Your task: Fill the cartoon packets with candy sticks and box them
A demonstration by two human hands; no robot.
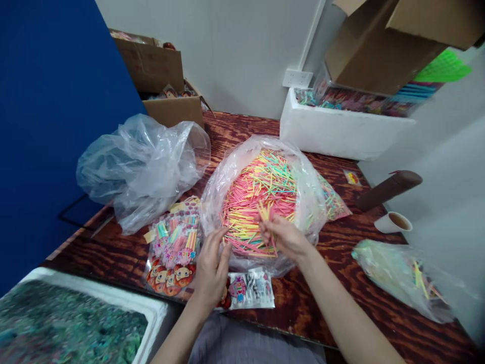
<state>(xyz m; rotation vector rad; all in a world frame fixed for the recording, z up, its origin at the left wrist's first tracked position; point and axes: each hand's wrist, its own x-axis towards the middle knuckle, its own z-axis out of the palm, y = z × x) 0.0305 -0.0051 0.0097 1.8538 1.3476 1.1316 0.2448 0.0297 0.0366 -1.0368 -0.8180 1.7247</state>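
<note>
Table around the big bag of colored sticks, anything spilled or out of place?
No loose sticks show on the tabletop. One oddity: the crumpled clear bag at the left seems to hang past the tabletop's edge, which looks untidy.

I'm counting two hands (214, 270) near 6 o'clock, two white foam boxes (333, 131) at 2 and 8, one bottle (390, 189) plus one cup (392, 222) around 3. Sticks (246, 217)? Way too many to count lol.

bare left hand (212, 268), bare right hand (286, 238), bare forearms (343, 303), creased greyish-purple garment (253, 345)
</note>
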